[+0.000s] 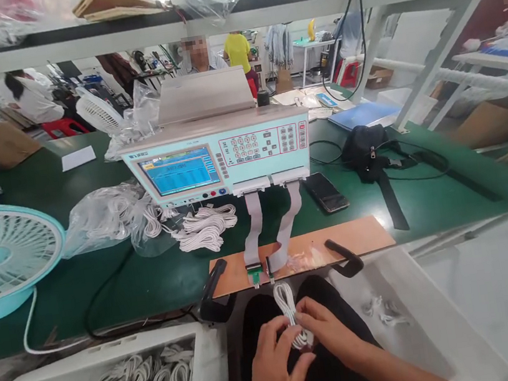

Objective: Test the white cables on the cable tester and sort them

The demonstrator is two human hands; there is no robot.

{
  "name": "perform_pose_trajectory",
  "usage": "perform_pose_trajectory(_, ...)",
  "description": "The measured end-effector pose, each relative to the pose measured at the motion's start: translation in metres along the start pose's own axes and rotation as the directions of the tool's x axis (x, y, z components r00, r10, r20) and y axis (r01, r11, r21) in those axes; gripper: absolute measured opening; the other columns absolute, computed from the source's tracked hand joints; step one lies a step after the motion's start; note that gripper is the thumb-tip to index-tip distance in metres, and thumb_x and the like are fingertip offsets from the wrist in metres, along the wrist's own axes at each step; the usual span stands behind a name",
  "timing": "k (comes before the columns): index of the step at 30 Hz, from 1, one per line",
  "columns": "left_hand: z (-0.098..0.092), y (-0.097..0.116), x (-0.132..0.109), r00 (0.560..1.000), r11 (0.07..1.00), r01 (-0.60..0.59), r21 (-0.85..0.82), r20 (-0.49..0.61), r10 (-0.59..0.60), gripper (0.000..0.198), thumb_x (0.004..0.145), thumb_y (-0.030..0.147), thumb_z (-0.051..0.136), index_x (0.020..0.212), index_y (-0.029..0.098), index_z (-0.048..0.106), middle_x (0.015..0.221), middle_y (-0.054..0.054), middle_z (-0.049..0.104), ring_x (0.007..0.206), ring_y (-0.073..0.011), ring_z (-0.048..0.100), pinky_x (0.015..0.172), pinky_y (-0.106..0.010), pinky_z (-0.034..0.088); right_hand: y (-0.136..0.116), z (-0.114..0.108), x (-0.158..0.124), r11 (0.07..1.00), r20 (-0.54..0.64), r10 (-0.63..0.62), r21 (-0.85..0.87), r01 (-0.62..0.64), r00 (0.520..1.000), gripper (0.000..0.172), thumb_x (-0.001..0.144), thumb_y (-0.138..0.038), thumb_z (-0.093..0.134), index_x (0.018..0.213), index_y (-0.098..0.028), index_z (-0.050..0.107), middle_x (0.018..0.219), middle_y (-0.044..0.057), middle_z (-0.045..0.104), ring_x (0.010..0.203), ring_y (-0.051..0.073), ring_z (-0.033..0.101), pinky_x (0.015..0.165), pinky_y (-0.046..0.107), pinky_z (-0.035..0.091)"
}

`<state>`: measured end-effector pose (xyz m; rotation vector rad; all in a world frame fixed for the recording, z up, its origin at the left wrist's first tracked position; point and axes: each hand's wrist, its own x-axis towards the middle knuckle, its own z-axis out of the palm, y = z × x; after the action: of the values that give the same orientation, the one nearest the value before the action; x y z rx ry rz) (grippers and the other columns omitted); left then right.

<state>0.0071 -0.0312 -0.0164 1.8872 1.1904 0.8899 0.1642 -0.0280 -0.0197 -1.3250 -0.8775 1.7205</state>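
Observation:
A white cable point(284, 298), coiled into a long bundle, is held between my two hands above my lap. My left hand point(273, 352) pinches the lower part of the bundle from the left. On its right side, the fingers of my right hand point(323, 326) close on the same bundle. The upper loop sticks out toward the wooden board point(368, 234) at the table edge. Just beyond the loop, two small connectors sit on the board, one on a green circuit board point(255, 273). Grey ribbon cables point(253, 225) run from them up to the tester point(261, 145) with a lit screen.
A bin point(211, 354) of coiled white cables stands at lower left, another bin point(420, 293) with a few at right. Black clamps point(346, 256) hold the board. On the table are a fan point(8, 256), cable bundles point(207, 227), a phone point(326, 193) and a black bag point(366, 149).

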Motion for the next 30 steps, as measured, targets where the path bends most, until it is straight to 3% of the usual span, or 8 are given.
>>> perform_pose_trajectory(6, 0.001, -0.006, 0.004, 0.969, 0.915, 0.246, -0.319, 0.06, -0.239, 0.012, 0.074, 0.026, 0.059, 0.073, 0.016, 0.052, 0.093, -0.008, 0.053, 0.082, -0.0182, 0.052, 0.066, -0.024, 0.043, -0.015, 0.001, -0.015, 0.925, 0.109, -0.187, -0.314, 0.212, 0.976, 0.03, 0.09, -0.043, 0.031, 0.097, -0.017, 0.046, 0.073, 0.001, 0.051, 0.059, 0.01, 0.052, 0.056, 0.022, 0.042)
perform_pose_trajectory(9, -0.004, -0.007, 0.009, 0.941, 0.803, 0.332, -0.494, 0.123, -0.314, 0.015, 0.076, 0.027, 0.057, 0.071, 0.015, 0.052, 0.077, -0.004, 0.05, 0.071, -0.0142, 0.048, 0.063, -0.023, 0.04, -0.026, 0.0, -0.019, 0.718, 0.207, -0.314, -0.586, 0.374, 0.927, 0.024, 0.089, -0.034, 0.039, 0.092, -0.017, 0.056, 0.081, 0.004, 0.052, 0.07, 0.011, 0.05, 0.064, 0.022, 0.039)
perform_pose_trajectory(12, -0.008, -0.007, 0.012, 0.917, 0.702, 0.395, -0.592, 0.21, -0.339, 0.02, 0.077, 0.031, 0.057, 0.071, 0.013, 0.053, 0.066, -0.001, 0.046, 0.061, -0.0104, 0.043, 0.059, -0.021, 0.038, -0.033, -0.001, -0.013, 0.562, 0.271, -0.37, -0.696, 0.447, 0.889, 0.019, 0.085, -0.03, 0.046, 0.089, -0.016, 0.058, 0.084, 0.004, 0.052, 0.073, 0.011, 0.049, 0.063, 0.021, 0.036)
perform_pose_trajectory(15, -0.009, -0.01, 0.015, 0.898, 0.61, 0.424, -0.669, 0.225, -0.378, 0.021, 0.075, 0.033, 0.06, 0.081, 0.014, 0.051, 0.065, 0.001, 0.045, 0.057, -0.0087, 0.041, 0.053, -0.019, 0.036, -0.036, -0.001, -0.004, 0.609, 0.264, -0.343, -0.668, 0.428, 0.901, 0.017, 0.084, -0.028, 0.047, 0.091, -0.016, 0.057, 0.084, 0.003, 0.055, 0.074, 0.01, 0.05, 0.065, 0.019, 0.037)
perform_pose_trajectory(18, -0.006, -0.017, 0.018, 0.896, 0.611, 0.419, -0.672, 0.194, -0.401, 0.033, 0.074, 0.035, 0.062, 0.099, 0.015, 0.052, 0.069, 0.0, 0.049, 0.059, -0.0088, 0.044, 0.053, -0.018, 0.036, -0.036, 0.0, 0.005, 0.62, 0.281, -0.334, -0.653, 0.434, 0.9, 0.015, 0.084, -0.026, 0.048, 0.084, -0.016, 0.058, 0.08, 0.001, 0.056, 0.072, 0.009, 0.051, 0.064, 0.018, 0.035)
perform_pose_trajectory(22, -0.005, -0.022, 0.027, 0.871, 0.629, 0.473, -0.617, 0.219, -0.44, 0.032, 0.071, 0.039, 0.064, 0.085, 0.012, 0.055, 0.069, -0.003, 0.053, 0.059, -0.009, 0.046, 0.052, -0.018, 0.038, -0.033, 0.001, 0.019, 0.621, 0.294, -0.327, -0.649, 0.439, 0.898, 0.013, 0.081, -0.021, 0.046, 0.076, -0.014, 0.055, 0.071, 0.0, 0.053, 0.065, 0.008, 0.046, 0.059, 0.018, 0.032)
perform_pose_trajectory(26, -0.011, -0.018, 0.039, 0.747, 0.336, 0.599, -0.727, 0.356, -0.562, 0.035, 0.068, 0.041, 0.067, 0.077, 0.015, 0.046, 0.066, 0.001, 0.051, 0.058, -0.01, 0.048, 0.051, -0.023, 0.045, -0.026, 0.007, 0.034, 0.741, 0.117, -0.388, -0.551, 0.385, 0.914, 0.019, 0.083, -0.025, 0.043, 0.069, -0.012, 0.046, 0.065, -0.001, 0.045, 0.063, 0.008, 0.039, 0.058, 0.019, 0.031)
perform_pose_trajectory(30, -0.015, -0.018, 0.047, 0.645, 0.044, 0.593, -0.804, 0.441, -0.624, 0.036, 0.065, 0.035, 0.071, 0.083, 0.015, 0.047, 0.073, 0.0, 0.055, 0.063, -0.0118, 0.054, 0.057, -0.029, 0.05, -0.017, 0.015, 0.047, 0.879, -0.027, -0.341, -0.363, 0.309, 0.94, 0.029, 0.083, -0.037, 0.046, 0.071, -0.011, 0.051, 0.066, 0.001, 0.047, 0.062, 0.009, 0.04, 0.058, 0.02, 0.034)
